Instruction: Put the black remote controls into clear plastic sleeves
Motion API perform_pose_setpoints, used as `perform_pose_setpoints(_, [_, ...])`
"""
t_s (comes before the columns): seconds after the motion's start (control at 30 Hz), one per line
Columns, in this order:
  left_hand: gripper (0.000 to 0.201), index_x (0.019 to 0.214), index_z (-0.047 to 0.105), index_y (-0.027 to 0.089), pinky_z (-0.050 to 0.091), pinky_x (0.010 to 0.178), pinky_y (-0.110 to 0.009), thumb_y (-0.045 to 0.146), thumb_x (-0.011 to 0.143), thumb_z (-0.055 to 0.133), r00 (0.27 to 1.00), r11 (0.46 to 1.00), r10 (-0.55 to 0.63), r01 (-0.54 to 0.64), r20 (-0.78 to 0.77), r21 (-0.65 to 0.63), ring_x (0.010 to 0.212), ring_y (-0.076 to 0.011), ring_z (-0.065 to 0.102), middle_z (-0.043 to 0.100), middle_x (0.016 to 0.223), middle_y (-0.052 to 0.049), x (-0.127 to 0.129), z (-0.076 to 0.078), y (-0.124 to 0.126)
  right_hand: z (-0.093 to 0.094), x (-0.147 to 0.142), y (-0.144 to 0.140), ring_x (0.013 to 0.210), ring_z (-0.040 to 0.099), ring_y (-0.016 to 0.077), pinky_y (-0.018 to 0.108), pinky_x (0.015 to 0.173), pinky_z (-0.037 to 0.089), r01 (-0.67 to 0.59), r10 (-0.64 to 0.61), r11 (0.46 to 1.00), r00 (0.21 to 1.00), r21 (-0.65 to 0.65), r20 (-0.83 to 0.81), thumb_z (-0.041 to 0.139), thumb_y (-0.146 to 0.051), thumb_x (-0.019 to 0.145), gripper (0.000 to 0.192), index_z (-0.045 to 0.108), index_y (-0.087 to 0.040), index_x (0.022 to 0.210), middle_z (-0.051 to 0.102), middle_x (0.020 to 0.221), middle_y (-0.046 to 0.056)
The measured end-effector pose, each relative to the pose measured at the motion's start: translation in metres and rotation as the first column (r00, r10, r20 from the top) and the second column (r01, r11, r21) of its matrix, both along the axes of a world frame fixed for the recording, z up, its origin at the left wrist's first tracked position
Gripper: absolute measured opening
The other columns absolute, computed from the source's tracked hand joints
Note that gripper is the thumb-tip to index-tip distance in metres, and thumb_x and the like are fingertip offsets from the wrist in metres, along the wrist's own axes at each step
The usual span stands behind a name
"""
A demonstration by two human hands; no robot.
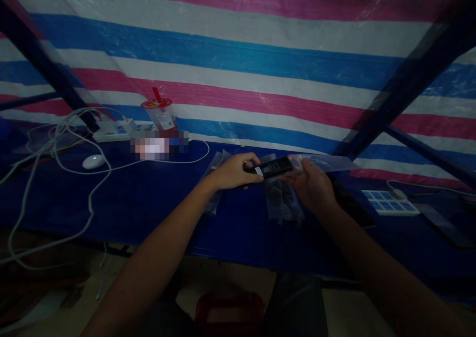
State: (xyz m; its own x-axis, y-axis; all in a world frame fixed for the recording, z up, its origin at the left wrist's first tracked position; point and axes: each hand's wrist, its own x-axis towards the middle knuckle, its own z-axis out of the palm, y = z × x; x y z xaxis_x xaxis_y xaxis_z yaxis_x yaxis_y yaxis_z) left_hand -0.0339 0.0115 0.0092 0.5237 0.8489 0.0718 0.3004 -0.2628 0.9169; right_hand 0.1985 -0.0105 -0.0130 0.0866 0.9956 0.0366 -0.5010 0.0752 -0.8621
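My left hand point(235, 171) is closed round one end of a flat black device point(275, 167) with a small white label; its exact kind I cannot make out. My right hand point(314, 184) pinches a clear plastic bag point(330, 163) that stretches off to the right. The device's far end meets the bag's near end; whether it is inside the bag I cannot tell. Under my hands, another clear plastic bag point(283, 203) lies on the blue table point(230, 233). Further plastic packaging point(212, 205) shows beside my left wrist.
At the back left stand a lidded plastic cup point(161, 116) with a red straw and a power strip point(111, 135). White cables point(91, 198) loop around a white mouse point(93, 161). Another power strip point(390, 202) and a flat dark object point(442, 223) lie right. Striped sheeting point(238, 64) hangs behind.
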Motion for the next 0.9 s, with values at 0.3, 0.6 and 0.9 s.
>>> perform_pose_setpoints(0.3, [0.026,0.096,0.067,0.018,0.036,0.061,-0.026,0.033,0.075,0.069,0.891,0.959,0.173,-0.055,-0.419,0.279,0.064,-0.0145,0.056,0.062,0.071,0.002,-0.059,0.032,0.004,0.002,0.015,0.007,0.096,0.076,0.0267,0.038,0.081,0.065,-0.021,0.015,0.997,0.996,-0.072,-0.087,0.060,-0.029,0.090,0.015,0.067,-0.020,0.100,0.077,0.106,0.013])
perform_pose_setpoints(0.6, [0.032,0.099,0.066,0.018,0.034,0.060,-0.026,0.040,0.077,0.071,0.916,0.992,-0.036,0.082,-0.399,0.098,0.061,-0.0137,0.054,0.063,0.074,0.000,-0.046,0.020,0.008,0.001,0.010,0.005,0.107,0.074,0.0265,0.043,0.090,0.063,-0.113,0.107,0.992,0.988,-0.048,-0.110,0.064,-0.028,0.087,0.014,0.069,-0.025,0.100,0.076,0.115,0.008])
perform_pose_setpoints(0.9, [0.032,0.101,0.063,0.019,0.029,0.056,-0.025,0.041,0.079,0.071,0.958,0.994,-0.055,0.079,-0.283,0.076,0.056,-0.0118,0.047,0.055,0.066,0.004,-0.043,0.015,0.011,0.001,0.008,0.004,0.096,0.076,0.0268,0.048,0.087,0.064,-0.158,0.151,0.985,0.984,-0.074,-0.092,0.060,-0.025,0.087,0.017,0.068,-0.024,0.102,0.078,0.107,0.007])
